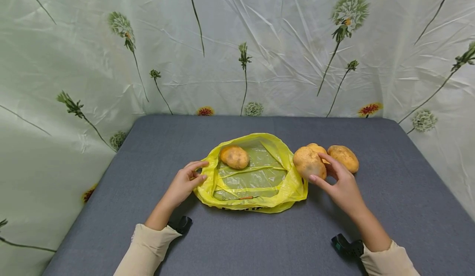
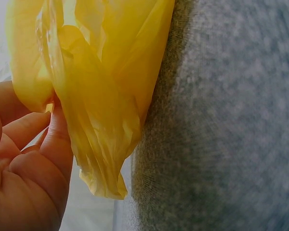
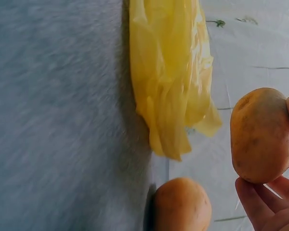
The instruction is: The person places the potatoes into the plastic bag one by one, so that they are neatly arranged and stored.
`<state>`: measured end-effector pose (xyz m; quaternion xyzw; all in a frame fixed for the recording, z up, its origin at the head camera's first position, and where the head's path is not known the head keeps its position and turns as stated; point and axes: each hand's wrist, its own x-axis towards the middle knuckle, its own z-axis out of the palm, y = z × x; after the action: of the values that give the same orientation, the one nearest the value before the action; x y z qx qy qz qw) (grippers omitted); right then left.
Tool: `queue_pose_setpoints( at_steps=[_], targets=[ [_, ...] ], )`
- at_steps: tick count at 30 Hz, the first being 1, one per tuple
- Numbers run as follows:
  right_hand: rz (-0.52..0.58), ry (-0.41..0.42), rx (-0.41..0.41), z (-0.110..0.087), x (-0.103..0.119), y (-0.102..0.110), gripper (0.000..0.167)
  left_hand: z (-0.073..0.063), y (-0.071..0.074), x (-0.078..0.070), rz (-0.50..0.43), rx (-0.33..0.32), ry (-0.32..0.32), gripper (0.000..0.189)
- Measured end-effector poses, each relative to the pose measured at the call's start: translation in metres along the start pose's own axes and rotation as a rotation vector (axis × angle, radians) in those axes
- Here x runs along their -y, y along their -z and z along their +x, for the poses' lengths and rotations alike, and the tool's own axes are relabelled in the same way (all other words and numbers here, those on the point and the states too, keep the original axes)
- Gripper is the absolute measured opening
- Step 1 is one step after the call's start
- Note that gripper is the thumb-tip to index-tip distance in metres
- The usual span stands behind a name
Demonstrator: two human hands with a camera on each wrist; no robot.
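While the left hand (image 1: 185,181) pinches the left rim of a thin yellow plastic bag (image 1: 297,187), the right hand (image 1: 343,185) grips an oval tan potato (image 1: 309,163) between thumb and fingers, raised above the blue-grey, fabric-covered worktop (image 1: 259,243) at the bag's right edge. That potato should be firm, fairly weighty and hard to damage, though its smooth skin could slip; opposite sides of its middle give a sound hold. Light and floppy, the bag is probably best held by its rim. Inside, toward the back left, lies a single brownish oval potato (image 1: 234,157). Beyond the right hand sit a long tan potato (image 1: 344,157) and a mostly hidden yellowish potato (image 1: 320,148); whether those two touch is hard to tell.
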<state>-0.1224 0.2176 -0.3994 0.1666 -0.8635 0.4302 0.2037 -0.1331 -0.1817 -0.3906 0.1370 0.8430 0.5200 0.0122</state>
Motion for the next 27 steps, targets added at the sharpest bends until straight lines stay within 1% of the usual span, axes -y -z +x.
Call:
queue_pose_setpoints(
  at_steps=[5, 10, 15, 19, 22, 24, 27],
  targets=[
    [0.029, 0.011, 0.013, 0.011, 0.006, -0.011, 0.068, 0.0, 0.0, 0.0, 0.001, -0.002, -0.002, 0.036],
    [0.072, -0.003, 0.066, 0.022, 0.011, -0.023, 0.064, 0.0, -0.001, 0.0, 0.0, -0.004, -0.002, 0.036],
    [0.116, 0.004, 0.115, 0.033, 0.013, -0.036, 0.06, 0.0, 0.0, 0.0, 0.0, -0.002, -0.001, 0.036],
    [0.113, 0.009, 0.14, 0.043, 0.016, -0.048, 0.059, 0.0, 0.0, -0.001, 0.002, -0.002, 0.0, 0.036],
    [0.114, -0.004, 0.164, 0.05, 0.017, -0.058, 0.059, 0.0, 0.001, -0.001, -0.005, 0.0, 0.0, 0.036],
    [0.118, -0.018, 0.183, 0.054, 0.018, -0.063, 0.059, 0.001, 0.0, 0.002, -0.011, -0.001, -0.011, 0.036],
    [0.132, -0.04, 0.211, 0.059, 0.019, -0.071, 0.059, 0.004, 0.0, 0.014, -0.013, -0.005, -0.015, 0.036]
  ],
)
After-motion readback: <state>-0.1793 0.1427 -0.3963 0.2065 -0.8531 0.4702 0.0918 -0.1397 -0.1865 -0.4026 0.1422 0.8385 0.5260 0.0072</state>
